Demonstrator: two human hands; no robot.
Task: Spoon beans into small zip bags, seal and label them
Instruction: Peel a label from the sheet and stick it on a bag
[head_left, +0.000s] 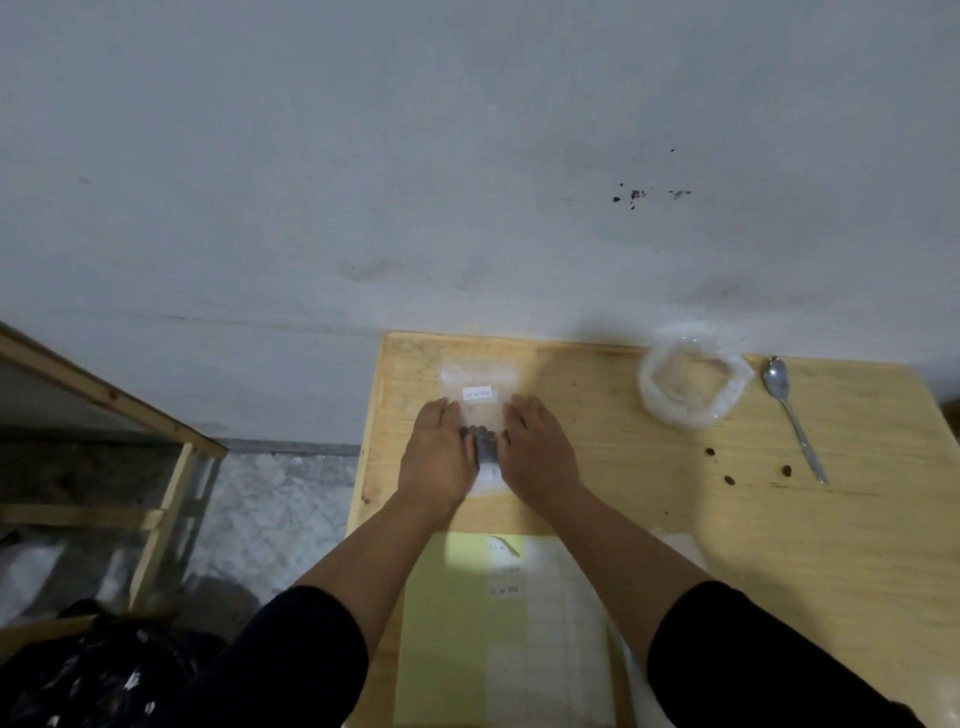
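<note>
Pale wooden table (649, 519) set against a grey wall, seen from the head view; floor and a wooden frame off to the left. Small clear zip bag (479, 382) lies flat near the table's far left corner, a white label (478, 393) already stuck on its upper half, dark beans (480, 439) clumped low in it. Left hand (439, 457) and right hand (537, 452) rest palm-down on either side of the bag, fingers straight and pressing, not curled round anything. Judged: bag is light, thin, soft and slippery, the beans loose and apt to shift; best taken by the stiffer zip strip or the side edges, not the belly. Sheet of labels (524, 623) on yellow-green backing lies near the table's front edge. Larger clear bag (693, 384) stands open to the right, a metal spoon (792, 415) just beside it, a few stray beans (730, 479) on the wood.
</note>
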